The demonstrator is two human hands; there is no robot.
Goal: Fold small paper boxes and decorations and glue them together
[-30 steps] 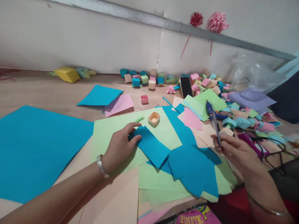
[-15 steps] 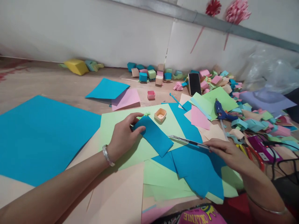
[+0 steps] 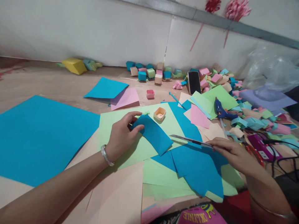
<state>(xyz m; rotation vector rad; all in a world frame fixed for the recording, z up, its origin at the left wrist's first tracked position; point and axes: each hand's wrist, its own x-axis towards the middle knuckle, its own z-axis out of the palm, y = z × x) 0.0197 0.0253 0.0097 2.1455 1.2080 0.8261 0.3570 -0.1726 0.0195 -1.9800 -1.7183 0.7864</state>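
From where I stand, the left hand (image 3: pixel 121 135) has its thumb and fingers closed on the upper left end of a folded-looking blue strip (image 3: pixel 155 133), the thumb lying over its near edge. The right hand (image 3: pixel 230 154) pinches the rear of a slim craft knife (image 3: pixel 193 142) between thumb and fingers. The blade points left, its tip just beside the strip's free end; whether the two touch, I can't tell.

The left arm reaches in from the lower left, palm turned down, with a pale bracelet (image 3: pixel 106 155) round the wrist. The right forearm comes up from the lower right, the wrist bent so the knife lies nearly flat.

Under the left hand is a light green sheet (image 3: pixel 173 119). Just beyond its fingertips sit a green crimped scrap (image 3: pixel 146 112) and a small open peach box (image 3: pixel 159 114), with a pink box (image 3: pixel 150 94) farther off. A large blue sheet (image 3: pixel 46 140) spreads to the left of that hand. Beyond the right hand lies a blue glue gun (image 3: pixel 221 109), and a purple power strip (image 3: pixel 263 147) is off to its right.
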